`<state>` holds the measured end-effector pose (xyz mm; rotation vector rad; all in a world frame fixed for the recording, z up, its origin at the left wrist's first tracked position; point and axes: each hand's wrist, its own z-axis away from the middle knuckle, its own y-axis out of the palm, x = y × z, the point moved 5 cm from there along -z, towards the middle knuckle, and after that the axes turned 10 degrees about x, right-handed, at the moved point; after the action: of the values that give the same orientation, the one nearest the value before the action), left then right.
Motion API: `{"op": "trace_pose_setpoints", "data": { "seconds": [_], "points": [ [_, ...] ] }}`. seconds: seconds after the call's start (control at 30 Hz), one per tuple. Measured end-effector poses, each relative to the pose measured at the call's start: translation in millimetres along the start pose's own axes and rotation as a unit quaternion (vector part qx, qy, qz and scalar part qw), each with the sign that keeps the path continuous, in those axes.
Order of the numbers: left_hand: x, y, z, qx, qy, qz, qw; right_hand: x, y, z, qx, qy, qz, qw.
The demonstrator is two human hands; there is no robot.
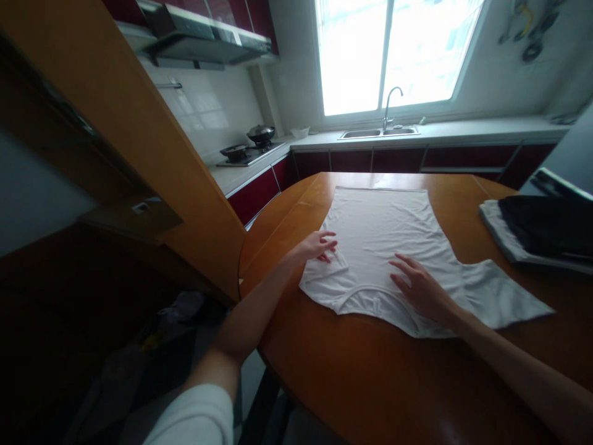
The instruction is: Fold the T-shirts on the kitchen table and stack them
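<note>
A white T-shirt (380,232) lies spread on the wooden table, its neckline toward me and its hem at the far side. Its left sleeve is folded inward over the body, while the right sleeve (503,293) stretches out flat across the wood. At the folded left edge is my left hand (317,245), fingers apart and over the cloth. My right hand (424,287) hovers over or rests on the shirt near the neckline, fingers spread; whether it touches the fabric I cannot tell. Neither hand grips anything.
The rounded wooden table (296,210) carries a stack of folded dark and light clothes (546,225) at the right. Behind are a counter with a sink (380,132) and a stove with a lidded pan (260,134). An orange-brown wooden panel (152,142) stands close on the left.
</note>
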<state>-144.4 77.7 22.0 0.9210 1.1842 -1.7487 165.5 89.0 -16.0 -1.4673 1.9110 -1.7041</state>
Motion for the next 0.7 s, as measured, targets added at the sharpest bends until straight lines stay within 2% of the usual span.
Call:
{"op": "trace_pose_setpoints", "data": {
  "seconds": [0.1,0.17,0.23,0.3,0.4,0.5,0.6,0.7],
  "points": [
    [-7,-22.7,-3,-0.140,0.064,-0.078,0.985,1,-1,0,0.000,0.004,-0.004,1.000],
    [-12,-28.0,-3,-0.200,0.112,-0.159,0.960,2,-2,0,-0.001,0.005,-0.007,1.000],
    [-14,-19.0,-6,-0.203,0.143,-0.239,0.939,4,-3,0,-0.001,0.007,-0.006,1.000],
    [-10,0.9,-10,-0.178,0.152,-0.310,0.921,5,-3,0,0.001,0.009,-0.003,1.000],
    [4,35.4,-16,-0.128,0.112,-0.394,0.903,4,-4,0,-0.002,0.009,-0.001,1.000],
    [14,54.8,-19,-0.094,0.071,-0.432,0.894,3,-4,1,-0.006,0.006,-0.003,1.000],
    [8,49.9,-19,-0.107,0.101,-0.436,0.888,2,-5,1,-0.005,0.006,-0.003,1.000],
    [0,25.0,-18,-0.164,0.111,-0.426,0.883,3,-7,1,-0.008,0.005,-0.005,1.000]
  ]
}}
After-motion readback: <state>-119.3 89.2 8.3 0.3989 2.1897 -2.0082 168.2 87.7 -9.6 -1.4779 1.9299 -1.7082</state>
